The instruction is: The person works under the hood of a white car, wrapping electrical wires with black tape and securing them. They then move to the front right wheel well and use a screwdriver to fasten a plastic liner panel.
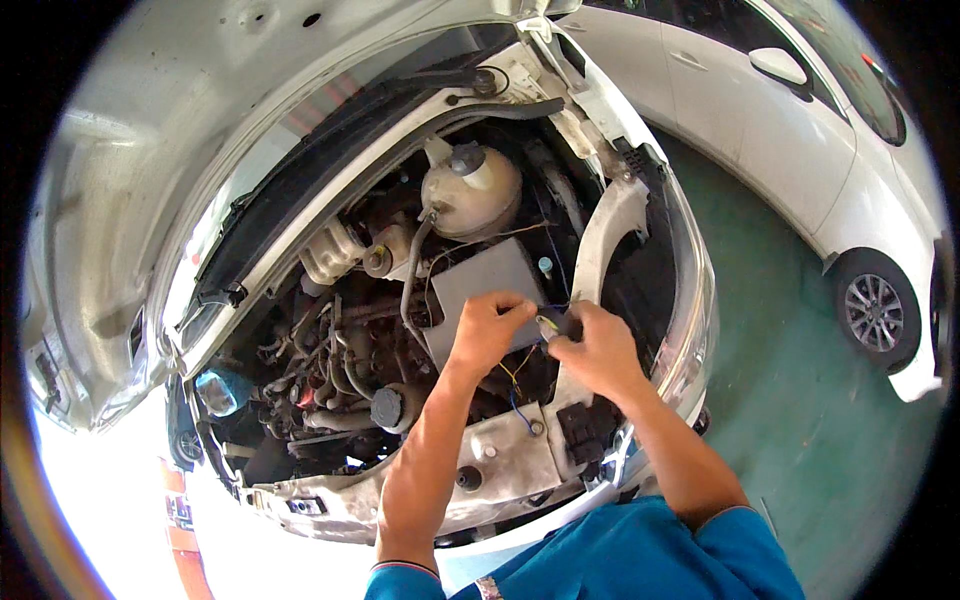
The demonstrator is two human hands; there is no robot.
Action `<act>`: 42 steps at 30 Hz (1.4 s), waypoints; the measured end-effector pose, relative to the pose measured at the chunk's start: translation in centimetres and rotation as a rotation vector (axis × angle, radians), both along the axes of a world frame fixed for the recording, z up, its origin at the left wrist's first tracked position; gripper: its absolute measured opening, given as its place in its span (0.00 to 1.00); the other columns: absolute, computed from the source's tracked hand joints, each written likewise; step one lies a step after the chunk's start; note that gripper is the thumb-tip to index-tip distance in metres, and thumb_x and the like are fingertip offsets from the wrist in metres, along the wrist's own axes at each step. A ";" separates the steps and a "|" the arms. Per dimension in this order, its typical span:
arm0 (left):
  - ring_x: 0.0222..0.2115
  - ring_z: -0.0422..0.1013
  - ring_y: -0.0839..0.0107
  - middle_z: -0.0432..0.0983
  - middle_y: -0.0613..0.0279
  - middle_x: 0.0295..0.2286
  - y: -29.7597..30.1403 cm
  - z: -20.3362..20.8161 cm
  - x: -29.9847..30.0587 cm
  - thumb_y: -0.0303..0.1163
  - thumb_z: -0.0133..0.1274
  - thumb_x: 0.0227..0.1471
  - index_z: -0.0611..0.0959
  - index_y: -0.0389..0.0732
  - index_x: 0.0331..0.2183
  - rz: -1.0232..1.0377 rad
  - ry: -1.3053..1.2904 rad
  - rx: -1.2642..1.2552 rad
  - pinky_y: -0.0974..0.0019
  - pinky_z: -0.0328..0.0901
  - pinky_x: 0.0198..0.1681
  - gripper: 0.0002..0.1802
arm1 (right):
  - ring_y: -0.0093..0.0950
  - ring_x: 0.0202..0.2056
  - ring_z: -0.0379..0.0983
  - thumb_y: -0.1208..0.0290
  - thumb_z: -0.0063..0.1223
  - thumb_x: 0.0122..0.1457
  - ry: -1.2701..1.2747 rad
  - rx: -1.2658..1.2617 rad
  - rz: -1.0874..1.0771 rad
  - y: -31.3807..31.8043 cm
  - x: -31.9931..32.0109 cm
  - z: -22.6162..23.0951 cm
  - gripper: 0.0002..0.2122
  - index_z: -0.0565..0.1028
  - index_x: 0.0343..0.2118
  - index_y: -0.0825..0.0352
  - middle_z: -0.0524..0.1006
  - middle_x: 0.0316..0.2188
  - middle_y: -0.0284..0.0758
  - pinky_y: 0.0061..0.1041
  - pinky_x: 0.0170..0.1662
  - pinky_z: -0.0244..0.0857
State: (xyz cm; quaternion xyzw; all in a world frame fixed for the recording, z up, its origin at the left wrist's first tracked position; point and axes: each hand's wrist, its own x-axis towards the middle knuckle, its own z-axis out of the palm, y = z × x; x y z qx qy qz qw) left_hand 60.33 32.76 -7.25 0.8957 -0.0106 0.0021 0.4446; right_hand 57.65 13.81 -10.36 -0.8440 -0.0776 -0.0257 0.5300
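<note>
My left hand (pixel 490 328) reaches over the grey flat-topped box (pixel 492 275) in the engine bay, its thumb and fingers pinched together on a thin dark wire (pixel 553 305). Close beside it, the fingers of my right hand (pixel 603 352) are closed around a small object with a pale, yellow-green end (pixel 546 325); its kind is too small to tell. Something dark also shows between the right fingers. Below the hands, thin yellow wires (pixel 514 372) and a blue wire (pixel 518 408) hang by the front panel.
A raised white hood (pixel 130 200) arches over the left side. Around the hands are a round coolant tank (pixel 475 195), hoses, a black cap (pixel 388 408) and the front crossmember (pixel 500 465). Another white car (pixel 740 110) stands at the right on a green floor (pixel 770 400).
</note>
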 end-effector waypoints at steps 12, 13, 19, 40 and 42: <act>0.27 0.76 0.61 0.78 0.57 0.28 -0.9 -1.4 -1.8 0.33 0.61 0.52 0.86 0.38 0.33 -0.066 -0.401 0.261 0.64 0.69 0.33 0.08 | 0.47 0.32 0.78 0.58 0.57 0.57 -0.307 -0.231 0.125 -1.9 6.1 6.2 0.16 0.79 0.32 0.71 0.79 0.27 0.50 0.41 0.36 0.70; 0.27 0.76 0.58 0.77 0.56 0.28 -1.4 -1.4 -2.1 0.33 0.61 0.52 0.86 0.39 0.32 -0.066 -0.460 0.342 0.63 0.69 0.32 0.08 | 0.48 0.33 0.78 0.57 0.56 0.57 -0.308 -0.286 0.146 -1.3 7.3 6.2 0.17 0.79 0.31 0.71 0.79 0.28 0.50 0.42 0.37 0.70; 0.25 0.76 0.57 0.77 0.60 0.27 -2.1 -1.9 -3.2 0.34 0.64 0.48 0.85 0.41 0.31 0.031 -0.605 0.585 0.59 0.70 0.28 0.09 | 0.49 0.38 0.79 0.58 0.54 0.57 -0.219 -0.529 0.361 3.3 11.0 7.6 0.18 0.81 0.33 0.73 0.81 0.33 0.51 0.44 0.42 0.73; 0.23 0.76 0.64 0.78 0.65 0.25 -1.5 -3.0 -2.0 0.33 0.63 0.47 0.84 0.47 0.36 -0.009 -0.834 0.775 0.63 0.69 0.24 0.11 | 0.43 0.39 0.80 0.44 0.52 0.57 -0.067 -0.623 0.739 9.2 13.6 3.0 0.30 0.82 0.37 0.75 0.81 0.36 0.51 0.38 0.44 0.72; 0.24 0.77 0.61 0.80 0.63 0.27 -1.5 -2.7 -1.9 0.35 0.62 0.48 0.85 0.48 0.36 -0.010 -0.720 0.782 0.60 0.70 0.25 0.10 | 0.44 0.39 0.80 0.42 0.47 0.60 -0.030 -0.552 0.767 8.6 13.7 3.0 0.32 0.81 0.36 0.75 0.81 0.36 0.53 0.39 0.44 0.71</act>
